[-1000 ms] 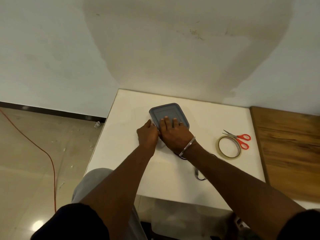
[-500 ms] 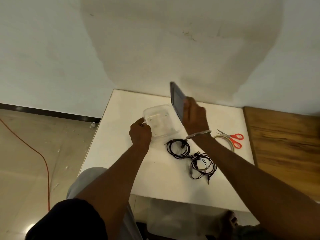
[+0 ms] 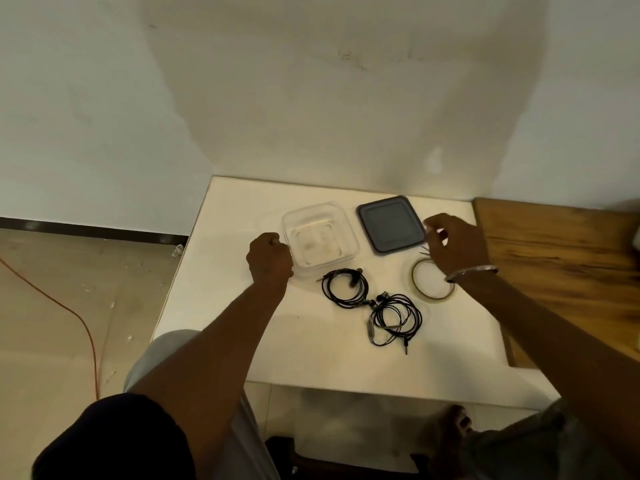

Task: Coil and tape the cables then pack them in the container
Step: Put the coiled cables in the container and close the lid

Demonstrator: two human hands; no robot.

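Head view, white table [image 3: 242,341]. Left hand [image 3: 270,259]: closed in a fist against the left wall of the container [image 3: 320,237]; whether it grips the rim cannot be told. Container: clear, square, open, nothing readable inside. Lid [image 3: 391,223]: grey, flat on the table between container and right hand, touching neither wall visibly. Right hand [image 3: 455,245]: fingers loosely curled, half open, hovering just off the lid's right edge, holding nothing that shows; bangle [image 3: 471,273] on the wrist. Tape [image 3: 433,284]: ring lying flat under the right wrist, partly covered by it. Scissors: mostly hidden behind the right hand, only blade tips show. Cables [image 3: 372,304]: two black loose coils, between the hands and nearer the person, their line running from near the container down toward the right. No writing legible anywhere. Wooden bench [image 3: 554,258] right of the right hand; orange cord [image 3: 69,310] on the floor left of the left arm.
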